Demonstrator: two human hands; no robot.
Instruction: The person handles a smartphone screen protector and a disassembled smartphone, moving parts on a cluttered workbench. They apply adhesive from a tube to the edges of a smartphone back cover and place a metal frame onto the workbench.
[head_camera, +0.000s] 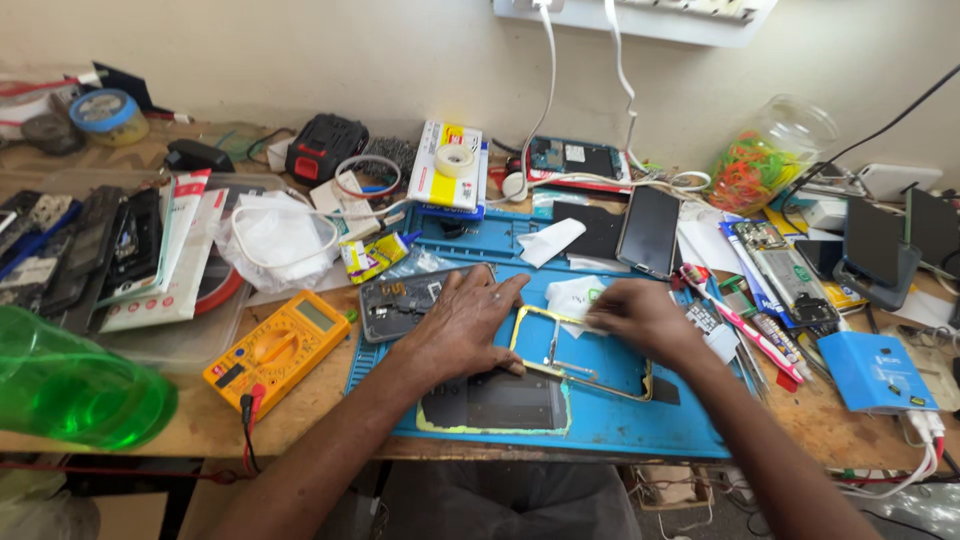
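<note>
Left hand (465, 320): palm down, fingers spread flat, forearm angled inward. Right hand (640, 315): blurred, fingers curled, forearm angled inward.

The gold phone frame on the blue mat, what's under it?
Under the gold metal phone frame, the blue silicone work mat shows through its open middle. The right hand covers its upper right corner.

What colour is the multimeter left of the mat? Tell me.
The boxy plastic multimeter is yellow-orange, seen in the head view.
</note>
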